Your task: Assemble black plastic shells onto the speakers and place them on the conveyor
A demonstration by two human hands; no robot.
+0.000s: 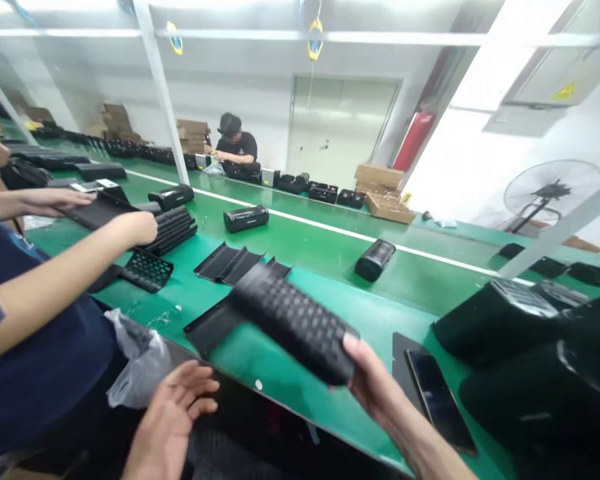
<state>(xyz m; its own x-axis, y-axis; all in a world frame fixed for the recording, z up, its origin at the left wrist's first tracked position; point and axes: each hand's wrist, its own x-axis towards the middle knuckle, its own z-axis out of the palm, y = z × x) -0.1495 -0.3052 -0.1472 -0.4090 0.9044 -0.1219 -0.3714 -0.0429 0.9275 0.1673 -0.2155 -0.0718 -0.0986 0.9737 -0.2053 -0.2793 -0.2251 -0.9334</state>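
My right hand (367, 373) is closed round the right end of a long black part with a woven-looking grid surface (295, 320). This part is tilted above the green bench and slightly blurred. Low at the left, beside the bench edge, my left hand (180, 407) holds nothing, its fingers apart and curved. Behind the held part's left end a flat black panel (210, 327) lies on the bench. Farther back are black curved panels (227, 263), side by side.
At the left a person's arms (70, 267) reach over black parts. Black units (247, 218) sit on the green belt (310, 240). A phone (437, 393) and large black housings (500, 320) are at the right. A plastic bag (143, 367) hangs at the bench edge.
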